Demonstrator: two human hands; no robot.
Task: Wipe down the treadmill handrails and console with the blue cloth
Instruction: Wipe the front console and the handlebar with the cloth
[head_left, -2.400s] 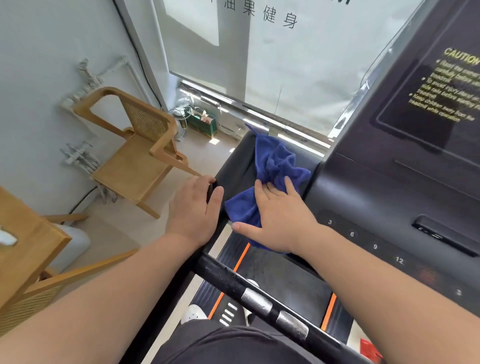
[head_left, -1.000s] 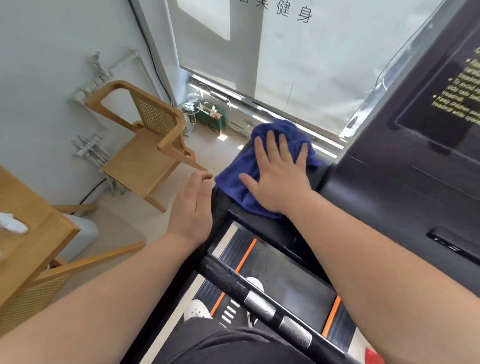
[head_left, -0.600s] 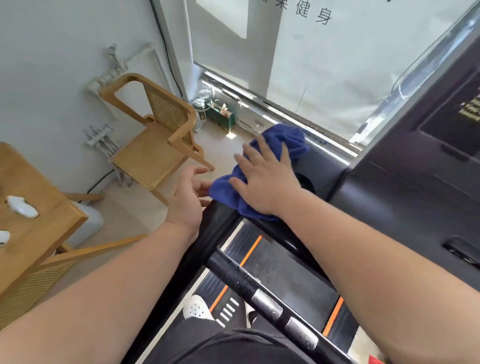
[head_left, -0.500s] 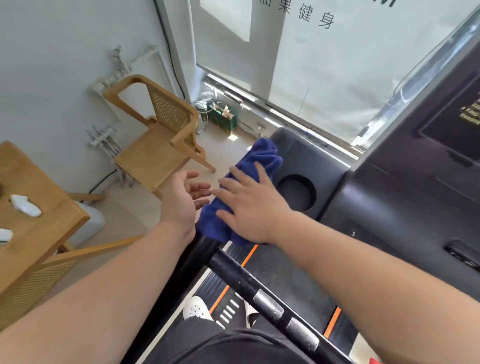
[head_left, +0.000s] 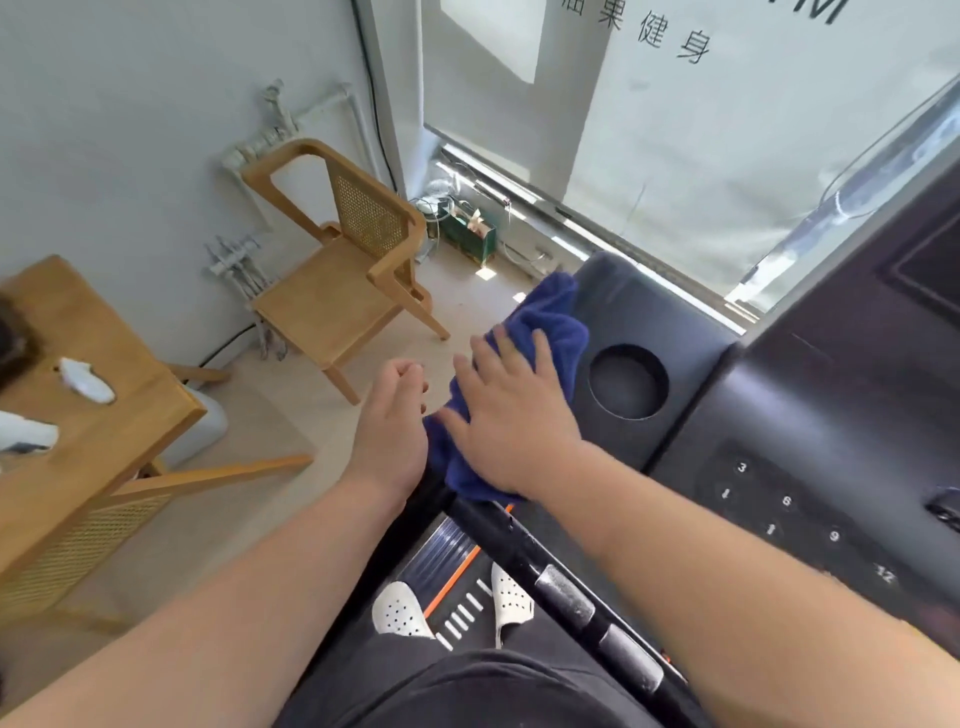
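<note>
R hand (head_left: 511, 415) palm down, fingers (head_left: 503, 347) spread & straight, pointing ~11 o'clock. L hand (head_left: 390, 415) just at its 9 o'clock, fingers loosely curled, holding nothing.

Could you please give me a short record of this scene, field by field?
cloth: blue, bunched on the console's left edge, beside the cup holder
right hand: flat on the cloth, fingers straight
left hand: loosely curled, holds nothing, left of the cloth
handrail: black bar nearer the person, untouched
chair: wooden, on the floor at left
</note>
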